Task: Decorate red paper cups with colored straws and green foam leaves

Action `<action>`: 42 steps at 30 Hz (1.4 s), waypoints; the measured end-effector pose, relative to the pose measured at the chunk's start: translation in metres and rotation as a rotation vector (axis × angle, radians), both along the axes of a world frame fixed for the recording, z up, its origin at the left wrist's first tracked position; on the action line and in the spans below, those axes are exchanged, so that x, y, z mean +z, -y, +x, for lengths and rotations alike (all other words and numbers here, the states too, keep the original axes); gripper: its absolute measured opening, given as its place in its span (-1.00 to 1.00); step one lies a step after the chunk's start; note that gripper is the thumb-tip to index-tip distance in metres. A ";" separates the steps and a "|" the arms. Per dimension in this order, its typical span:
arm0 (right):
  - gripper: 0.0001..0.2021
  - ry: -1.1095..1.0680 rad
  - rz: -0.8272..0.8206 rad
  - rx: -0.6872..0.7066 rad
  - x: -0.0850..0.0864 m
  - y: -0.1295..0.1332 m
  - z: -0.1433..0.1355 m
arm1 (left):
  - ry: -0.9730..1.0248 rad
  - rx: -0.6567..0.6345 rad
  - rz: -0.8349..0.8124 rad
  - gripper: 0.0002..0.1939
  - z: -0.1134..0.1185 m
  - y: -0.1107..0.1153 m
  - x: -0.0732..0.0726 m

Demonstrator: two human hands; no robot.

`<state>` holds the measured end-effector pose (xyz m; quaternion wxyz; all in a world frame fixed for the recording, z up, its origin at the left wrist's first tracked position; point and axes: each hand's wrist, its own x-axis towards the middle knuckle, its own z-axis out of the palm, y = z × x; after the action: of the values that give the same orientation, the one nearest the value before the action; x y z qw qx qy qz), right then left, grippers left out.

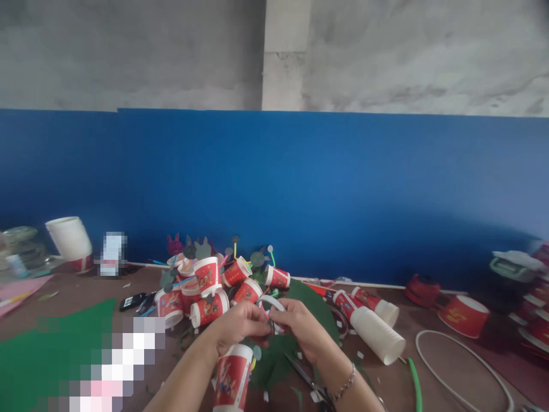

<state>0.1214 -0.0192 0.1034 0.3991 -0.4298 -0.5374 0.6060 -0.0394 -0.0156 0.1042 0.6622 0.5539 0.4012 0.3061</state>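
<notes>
A narrow white ring that looks like a roll of tape (271, 301) is in my right hand (300, 327), whose fingers are closed on it. My left hand (241, 325) meets it with thumb and fingers pinched together at the roll's near side; what lies between them is hidden. Just below my left hand stands a red and white paper cup (233, 377) with a grey disc (257, 353) beside it. Scissors (306, 375) lie under my right wrist, near cut green paper (274, 360). A pile of printed paper cups (210, 308) with straws and paper animal heads sits beyond my hands.
Stacked paper cups (377, 335) lie to the right, near a white hoop (465, 366), a green tube (414, 383) and a red paper bucket (463, 316). Green sheets (60, 343), a phone (112, 254) and another cup stack (68, 240) are left. A blue panel (300, 189) stands behind.
</notes>
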 end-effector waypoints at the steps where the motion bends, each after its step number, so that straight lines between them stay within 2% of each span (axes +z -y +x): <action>1: -0.77 -0.032 -0.018 -0.007 -0.001 0.000 -0.001 | 0.001 -0.026 -0.011 -0.75 -0.002 0.001 0.001; 4: -0.70 -0.076 0.003 -0.102 0.000 -0.006 0.006 | 0.007 -0.180 -0.048 -0.82 -0.005 0.006 0.004; 6: -0.67 -0.065 0.050 -0.141 0.001 -0.011 0.014 | 0.009 -0.227 -0.052 -0.84 -0.005 0.008 0.006; 9: -0.67 0.079 0.092 -0.122 0.001 -0.016 0.024 | 0.014 -0.076 -0.035 -0.84 -0.004 0.005 0.007; 13: -0.87 0.346 0.164 -0.041 0.000 -0.014 0.023 | 0.124 0.135 -0.033 -0.80 -0.003 -0.003 0.004; 15: -0.87 0.395 0.193 0.022 0.001 -0.011 0.020 | 0.146 0.215 -0.022 -0.83 -0.001 -0.006 0.002; 17: -0.87 0.420 0.244 0.054 0.004 -0.008 0.018 | 0.103 0.281 0.051 -0.83 0.003 -0.006 -0.001; 22: -0.75 0.487 0.397 0.053 0.005 -0.007 0.016 | -0.192 0.365 0.406 -0.61 0.016 -0.002 -0.006; 25: -0.74 0.519 0.446 0.047 0.001 -0.008 0.016 | -0.335 0.383 0.595 -0.63 0.021 0.001 -0.009; 29: -0.75 0.556 0.475 0.043 0.000 -0.007 0.017 | -0.405 0.416 0.722 -0.68 0.025 0.004 -0.012; 31: -0.74 0.567 0.476 0.053 0.000 -0.006 0.017 | -0.384 0.441 0.720 -0.73 0.026 0.005 -0.011; 35: -0.76 0.589 0.461 0.090 0.001 -0.004 0.017 | -0.286 0.469 0.599 -0.84 0.025 0.003 -0.011; 42: -0.72 0.599 0.461 0.078 0.006 0.000 0.014 | -0.143 0.417 0.488 -0.88 0.022 -0.003 -0.011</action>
<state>0.1356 -0.0189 0.1089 0.2871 -0.4660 -0.7684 0.3316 -0.0174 -0.0121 0.0928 0.4031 0.6224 0.4662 0.4825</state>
